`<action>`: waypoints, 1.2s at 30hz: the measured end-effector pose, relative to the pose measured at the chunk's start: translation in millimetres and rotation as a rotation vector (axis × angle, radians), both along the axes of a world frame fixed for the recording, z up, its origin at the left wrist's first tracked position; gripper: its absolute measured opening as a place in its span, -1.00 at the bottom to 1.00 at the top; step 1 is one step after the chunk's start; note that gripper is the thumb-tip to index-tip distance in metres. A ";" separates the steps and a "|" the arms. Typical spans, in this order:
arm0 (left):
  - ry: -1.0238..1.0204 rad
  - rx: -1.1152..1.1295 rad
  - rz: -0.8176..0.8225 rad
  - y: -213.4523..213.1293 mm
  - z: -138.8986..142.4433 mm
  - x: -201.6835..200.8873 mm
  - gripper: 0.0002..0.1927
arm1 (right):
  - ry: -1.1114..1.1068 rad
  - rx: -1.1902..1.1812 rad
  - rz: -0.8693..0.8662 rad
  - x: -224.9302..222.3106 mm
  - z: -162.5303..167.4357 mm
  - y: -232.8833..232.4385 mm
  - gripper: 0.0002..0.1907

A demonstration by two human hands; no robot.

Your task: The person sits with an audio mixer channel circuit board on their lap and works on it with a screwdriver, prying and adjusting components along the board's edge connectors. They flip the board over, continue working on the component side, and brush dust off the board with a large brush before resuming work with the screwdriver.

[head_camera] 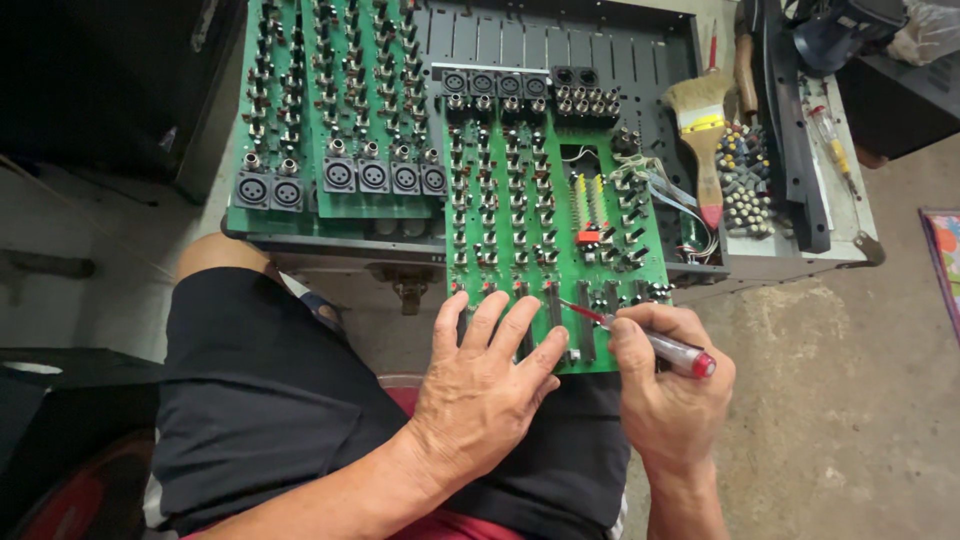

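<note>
Two hands on a green circuit board (550, 230): left hand (480, 385) pressed flat, fingers spread, on its near edge; right hand (665, 395) clamped around a red-capped screwdriver (650, 342), tip touching board.

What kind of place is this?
Probably an informal electronics repair workshop: green circuit boards studded with knobs lie across an opened grey metal mixer chassis, beside a wooden-handled paintbrush, above a bare concrete floor.
</note>
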State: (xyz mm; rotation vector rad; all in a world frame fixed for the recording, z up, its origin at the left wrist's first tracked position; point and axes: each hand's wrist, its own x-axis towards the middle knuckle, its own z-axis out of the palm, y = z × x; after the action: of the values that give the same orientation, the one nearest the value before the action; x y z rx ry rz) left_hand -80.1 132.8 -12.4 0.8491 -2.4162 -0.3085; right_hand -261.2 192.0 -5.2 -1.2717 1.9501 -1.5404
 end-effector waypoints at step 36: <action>0.019 -0.004 0.005 -4.2 1.8 5.3 -0.38 | 0.197 0.196 0.034 1.0 28.6 -4.9 -0.88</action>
State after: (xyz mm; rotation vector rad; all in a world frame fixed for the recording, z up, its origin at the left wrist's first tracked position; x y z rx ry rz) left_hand -74.8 128.6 -10.6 0.8461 -2.3965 -0.3082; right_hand -260.3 187.1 23.4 -1.4081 2.1274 -1.2128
